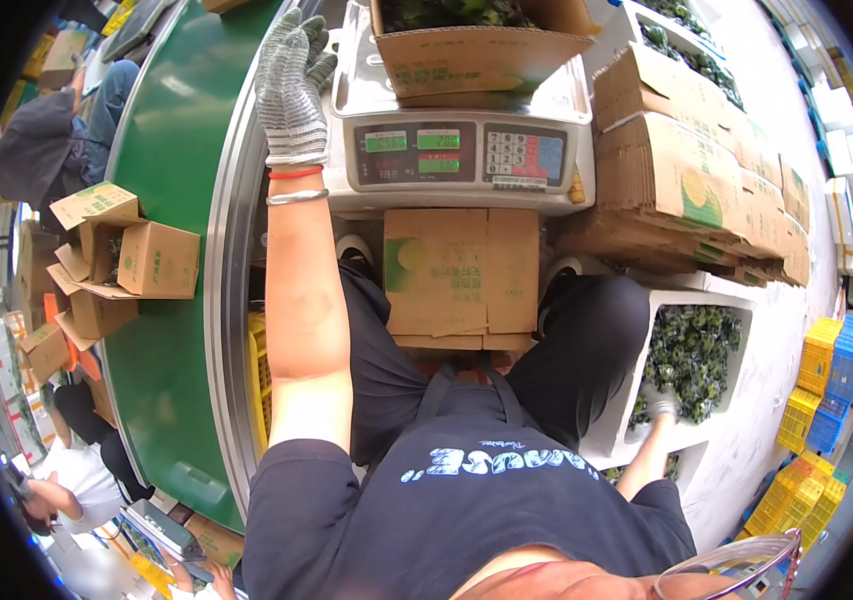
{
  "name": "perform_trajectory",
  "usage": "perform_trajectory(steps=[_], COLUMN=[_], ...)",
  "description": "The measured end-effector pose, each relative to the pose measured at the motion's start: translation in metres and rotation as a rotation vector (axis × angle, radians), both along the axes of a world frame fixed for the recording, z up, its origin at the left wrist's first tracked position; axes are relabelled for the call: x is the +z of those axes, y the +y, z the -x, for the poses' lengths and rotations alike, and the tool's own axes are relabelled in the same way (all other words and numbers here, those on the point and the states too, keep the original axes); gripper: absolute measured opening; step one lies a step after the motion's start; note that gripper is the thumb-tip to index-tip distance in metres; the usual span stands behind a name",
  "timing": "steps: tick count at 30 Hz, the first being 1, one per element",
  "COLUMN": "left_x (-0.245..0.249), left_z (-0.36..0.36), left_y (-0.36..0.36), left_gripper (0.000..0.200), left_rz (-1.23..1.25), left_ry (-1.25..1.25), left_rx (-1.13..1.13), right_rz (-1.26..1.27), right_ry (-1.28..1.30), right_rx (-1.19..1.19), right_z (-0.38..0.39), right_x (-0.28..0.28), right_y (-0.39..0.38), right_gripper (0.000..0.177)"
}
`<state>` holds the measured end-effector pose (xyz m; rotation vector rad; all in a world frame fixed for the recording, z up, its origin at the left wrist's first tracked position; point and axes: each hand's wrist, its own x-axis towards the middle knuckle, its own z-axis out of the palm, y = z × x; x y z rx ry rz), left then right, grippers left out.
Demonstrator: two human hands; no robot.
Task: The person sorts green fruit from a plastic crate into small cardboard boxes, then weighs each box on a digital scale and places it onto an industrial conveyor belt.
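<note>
My left hand [294, 90], in a grey-and-white striped knit glove, is raised beside the left edge of a digital scale [352, 170]. Its fingers are stretched out and nothing shows in them. On the scale's metal pan stands an opened cardboard box [487, 65] with dark green leafy produce [457, 12] inside. My right hand [664, 408], also gloved, reaches down into a white foam box [737, 385] at the front edge of its dark leafy greens [692, 350]. Its fingers are too small and hidden to make out.
A green conveyor belt [172, 130] runs along my left, carrying opened cardboard boxes [159, 260]. Flattened cartons [687, 170] are stacked right of the scale. Another carton [462, 270] stands between my knees. Co-workers [82, 490] sit beyond the belt; yellow crates [797, 495] stand far right.
</note>
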<state>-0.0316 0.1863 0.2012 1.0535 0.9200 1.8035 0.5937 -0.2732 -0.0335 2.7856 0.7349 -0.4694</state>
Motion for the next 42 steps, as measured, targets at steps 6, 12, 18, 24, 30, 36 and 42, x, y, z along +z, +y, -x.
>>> perform_trajectory(steps=[6,12,18,24,30,36,42], left_x=[0.012,0.088,0.094,0.124,0.033,0.048,0.084], left_z=[-0.014,-0.07,-0.1,-0.138,-0.267,-0.189,-0.066], left_y=[-0.005,0.028,0.075,-0.077,-0.244,-0.184,-0.078], left_gripper=[0.031,0.036,0.015,0.008,0.02,0.023,0.022], left_rz=[-0.082,-0.324,0.069,-0.36,-0.354,-0.433,-0.098], left_ry=[0.098,1.219,1.799,0.838,0.649,0.839,0.311], left_rx=[0.064,0.155,0.143,0.163,-0.757,-0.409,0.226], right_rz=[0.075,0.018,-0.293,-0.933,-1.4,-1.377,-1.137], right_ry=[0.13,0.052,0.076,0.252,1.5,0.854,0.268], right_rx=[-0.238,-0.163,-0.157,0.007,-0.038,-0.188,0.015], right_z=[0.012,0.062,0.067,0.071,0.205,0.13,0.063], right_x=[-0.047,0.018,0.013,0.094,0.244,0.189,0.156], right_y=[-0.018,0.018,-0.009,0.033,0.123,0.061,0.039], right_gripper=[0.075,0.078,0.062,0.072,0.076,0.026,0.036])
